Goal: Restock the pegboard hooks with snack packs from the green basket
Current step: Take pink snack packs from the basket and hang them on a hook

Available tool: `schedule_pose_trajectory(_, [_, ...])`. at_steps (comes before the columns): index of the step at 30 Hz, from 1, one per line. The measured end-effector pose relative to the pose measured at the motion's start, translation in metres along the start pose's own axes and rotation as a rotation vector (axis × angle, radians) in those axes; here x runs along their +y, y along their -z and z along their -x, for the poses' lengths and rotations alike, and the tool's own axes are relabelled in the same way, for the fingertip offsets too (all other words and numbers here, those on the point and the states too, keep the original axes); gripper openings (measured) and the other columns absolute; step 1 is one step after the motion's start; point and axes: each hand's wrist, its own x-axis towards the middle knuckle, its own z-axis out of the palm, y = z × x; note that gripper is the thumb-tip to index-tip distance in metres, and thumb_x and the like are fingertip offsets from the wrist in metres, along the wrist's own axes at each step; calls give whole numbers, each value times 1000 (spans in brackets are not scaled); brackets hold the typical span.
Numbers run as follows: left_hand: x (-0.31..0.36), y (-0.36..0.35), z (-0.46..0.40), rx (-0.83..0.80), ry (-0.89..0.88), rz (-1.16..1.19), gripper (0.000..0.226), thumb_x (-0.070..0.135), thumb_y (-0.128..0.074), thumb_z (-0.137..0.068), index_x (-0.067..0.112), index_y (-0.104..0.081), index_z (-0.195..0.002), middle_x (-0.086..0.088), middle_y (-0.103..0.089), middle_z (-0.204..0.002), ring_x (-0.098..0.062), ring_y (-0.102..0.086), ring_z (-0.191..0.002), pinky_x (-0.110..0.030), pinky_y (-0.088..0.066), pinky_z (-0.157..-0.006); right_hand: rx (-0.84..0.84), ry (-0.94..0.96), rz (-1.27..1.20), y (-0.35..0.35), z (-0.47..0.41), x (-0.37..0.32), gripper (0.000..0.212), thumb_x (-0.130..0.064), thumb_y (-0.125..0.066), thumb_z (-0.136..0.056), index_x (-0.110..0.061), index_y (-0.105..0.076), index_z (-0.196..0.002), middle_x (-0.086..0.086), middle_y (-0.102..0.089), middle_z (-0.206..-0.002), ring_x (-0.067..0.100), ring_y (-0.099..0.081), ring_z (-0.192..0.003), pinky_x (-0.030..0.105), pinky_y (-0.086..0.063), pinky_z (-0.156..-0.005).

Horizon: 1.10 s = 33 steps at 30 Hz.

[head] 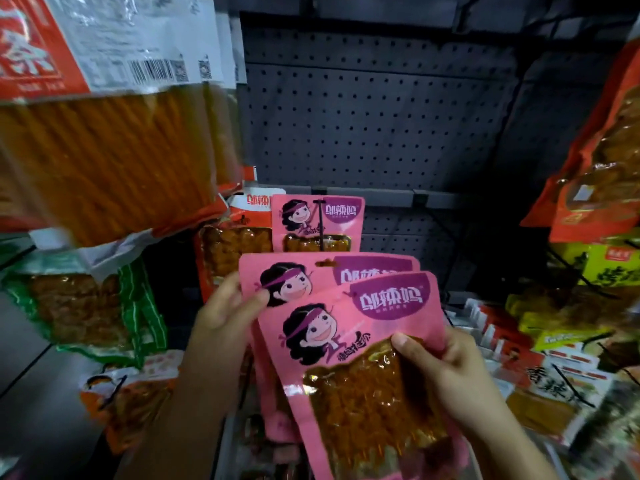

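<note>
Though only the head view is on offer, it shows the restock partway through.

Head view. One pink snack pack already hangs on a black hook on the lower rail of the grey pegboard; how many sit behind it cannot be told. The board above that rail is bare of packs across its middle.

Both hands work a fanned stack of the same pink packs, held below the hung one and clear of the hook. The left hand is closed on the back pack, thumb across its front near the printed face, fingers hidden behind. The right hand pinches the front pack at its right edge, thumb on the clear window over the reddish snack, fingers curled round behind. At least one more pink edge shows lower in the stack; the exact count is unclear.

The punched hang hole of the back pack sits just under the hung pack, not on the hook.

The green basket is not in view, so what remains in it cannot be judged.

Neighbours: large orange stick packs upper left, a green-edged pack lower left, orange bags right, yellow-green packs below them.

Judgement: one hook started, a handful still in hand. Left to do: separate each pack, thread its hole onto the hook, then fetch more.
</note>
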Motion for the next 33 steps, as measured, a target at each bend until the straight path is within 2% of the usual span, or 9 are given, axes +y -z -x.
schedule_pose_trajectory(4, [22, -2, -23, 12, -189, -266, 51, 47, -73, -60, 51, -55, -107, 22, -67, -103, -2, -64, -99, -28, -56, -75, -89, -14, 21, -3, -3, 0, 9, -30, -66, -74, -33, -74, -76, -12, -71, -63, -4, -62, -56, 7, -42, -53])
schedule_pose_trajectory(8, [23, -6, -28, -85, -206, -492, 27, 51, -72, -58, 45, -70, -84, 19, -70, -90, -1, -67, -81, -16, -52, -62, -110, -45, 36, 1, -9, 5, 7, -34, -71, -75, -35, -74, -80, -9, -75, -73, 1, -69, -66, 8, -46, -59])
schedule_pose_trajectory(11, [14, -7, -28, -121, -180, -513, 5, 38, -73, -70, 40, -72, -75, 16, -72, -73, 0, -68, -66, -16, -52, -58, -129, -60, 43, 1, -7, 10, 9, -32, -69, -76, -39, -73, -78, -13, -74, -69, -4, -66, -59, 4, -43, -53])
schedule_pose_trajectory(14, [7, -11, -26, -101, -177, -503, 7, 29, -71, -78, 36, -72, -75, 15, -72, -74, -1, -68, -69, -22, -53, -64, -116, -85, 26, 2, -6, 15, 14, -27, -65, -76, -38, -74, -78, -11, -75, -73, -2, -68, -64, 5, -45, -56])
schedule_pose_trajectory(16, [8, -14, -25, -95, -207, -478, 13, 25, -70, -80, 36, -72, -73, 15, -72, -72, -1, -68, -66, -14, -51, -59, -119, -84, 20, 3, -8, 15, 13, -30, -65, -74, -36, -74, -79, -8, -75, -75, 2, -69, -68, 9, -47, -59])
schedule_pose_trajectory(20, [14, -18, -26, -95, -264, -481, 11, 28, -68, -83, 37, -71, -76, 17, -71, -73, 1, -67, -67, -13, -51, -59, -135, -52, 25, 7, -12, 12, 23, -21, -63, -81, -39, -73, -70, -13, -70, -59, -3, -63, -52, 5, -42, -48])
schedule_pose_trajectory(23, [18, -21, -29, -104, -317, -512, 8, 29, -67, -83, 34, -70, -78, 19, -70, -75, 4, -66, -69, -13, -51, -62, -119, -59, 10, 8, -15, 11, 12, -32, -65, -73, -38, -72, -80, -6, -76, -79, 7, -71, -70, 11, -50, -59])
schedule_pose_trajectory(28, [10, -21, -40, -121, -234, -480, 12, 27, -68, -83, 32, -70, -72, 17, -70, -70, 2, -66, -65, -13, -49, -58, -107, -101, 20, 8, -20, 21, 13, -33, -66, -75, -29, -72, -85, 2, -76, -86, 19, -72, -81, 32, -55, -74])
schedule_pose_trajectory(33, [-1, -15, -48, -133, -198, -458, 3, 32, -71, -79, 35, -72, -77, 14, -72, -78, -5, -69, -77, -33, -54, -74, -89, -127, 23, 4, -23, 28, 11, -27, -65, -81, -35, -72, -79, -5, -76, -78, 9, -71, -70, 14, -49, -58])
